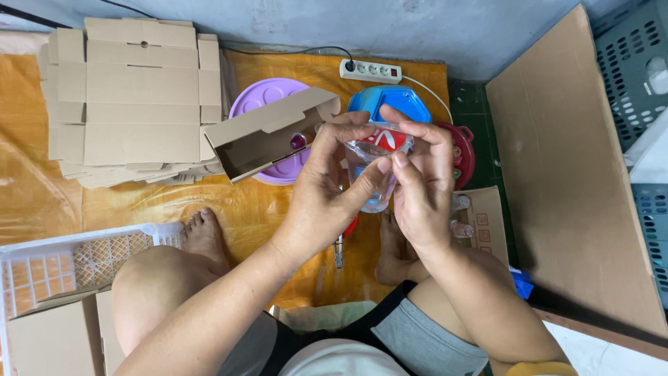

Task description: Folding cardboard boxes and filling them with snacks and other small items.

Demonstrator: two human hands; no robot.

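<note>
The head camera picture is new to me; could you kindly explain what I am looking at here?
It is taken from a camera worn on a seated person's head, looking down at their bare hands and knees. The left hand and right hand together hold a small clear plastic bottle with a red label. On the orange mat lie a stack of flat cardboard blanks, a half-folded box on a purple lid, a white power strip and a white crate.

Left hand point(327, 188) and right hand point(417, 184) raised together, fingers point(379, 170) curled, thumbs touching.
</note>
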